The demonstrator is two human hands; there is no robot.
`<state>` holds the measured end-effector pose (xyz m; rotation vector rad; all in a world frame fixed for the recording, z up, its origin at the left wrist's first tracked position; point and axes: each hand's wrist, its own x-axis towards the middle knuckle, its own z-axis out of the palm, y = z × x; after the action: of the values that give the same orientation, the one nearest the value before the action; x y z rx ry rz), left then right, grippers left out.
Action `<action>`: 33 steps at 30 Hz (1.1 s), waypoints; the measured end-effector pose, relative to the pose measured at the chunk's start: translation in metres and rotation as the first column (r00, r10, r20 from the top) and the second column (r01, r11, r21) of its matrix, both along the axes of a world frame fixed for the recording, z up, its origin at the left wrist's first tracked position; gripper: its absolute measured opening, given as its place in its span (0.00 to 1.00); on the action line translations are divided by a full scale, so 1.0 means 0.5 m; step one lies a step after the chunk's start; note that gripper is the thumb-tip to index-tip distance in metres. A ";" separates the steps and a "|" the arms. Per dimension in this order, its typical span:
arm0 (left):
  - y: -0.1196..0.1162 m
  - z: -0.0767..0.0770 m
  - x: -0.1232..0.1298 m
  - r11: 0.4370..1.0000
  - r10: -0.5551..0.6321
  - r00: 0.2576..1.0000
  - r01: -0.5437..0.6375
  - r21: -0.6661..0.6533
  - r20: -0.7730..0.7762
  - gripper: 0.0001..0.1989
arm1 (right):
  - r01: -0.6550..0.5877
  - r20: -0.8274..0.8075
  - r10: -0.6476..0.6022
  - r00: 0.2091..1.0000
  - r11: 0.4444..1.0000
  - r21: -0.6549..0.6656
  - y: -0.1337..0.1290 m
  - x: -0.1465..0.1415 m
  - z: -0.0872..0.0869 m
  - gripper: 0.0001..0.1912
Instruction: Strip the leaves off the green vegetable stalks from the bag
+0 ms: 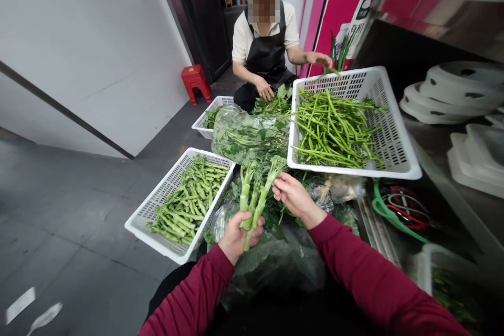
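Several thick green vegetable stalks (255,200) stand upright in my left hand (241,232), whose fingers wrap round their lower ends. My right hand (293,195) is pinched at the leafy top of the rightmost stalk; what lies between its fingertips is too small to make out. Left of my hands, a white basket (146,214) holds cut stalks (192,197). Beneath and behind the hands are leafy greens and clear plastic bags (275,260).
A larger white basket (399,155) of thin green stems (334,128) is at the right. Across from me sits a person in a black apron (270,52), hands over greens. A red stool (196,83) stands behind, and stacked white lids (452,92) lie far right.
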<state>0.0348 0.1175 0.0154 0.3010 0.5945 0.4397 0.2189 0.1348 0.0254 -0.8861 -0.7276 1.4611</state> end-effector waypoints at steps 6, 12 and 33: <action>-0.009 0.004 0.011 0.993 0.018 0.997 -0.010 0.118 -0.068 0.10 | -0.018 -0.314 -0.053 0.948 0.976 -0.218 0.002 -0.009 -0.015 0.03; -0.023 0.005 0.016 0.932 0.116 0.985 -0.065 0.357 -0.125 0.11 | -0.248 -0.494 0.028 0.869 0.888 -0.387 -0.013 -0.011 -0.022 0.05; -0.020 -0.016 0.049 0.721 0.450 0.745 0.022 0.692 -0.492 0.11 | 0.223 0.765 -0.190 0.616 0.973 0.061 -0.039 -0.002 -0.030 0.13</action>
<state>0.0591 0.1076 0.0076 1.1189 1.1524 0.8088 0.2178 0.1151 0.0101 -1.6115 -1.1730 0.8379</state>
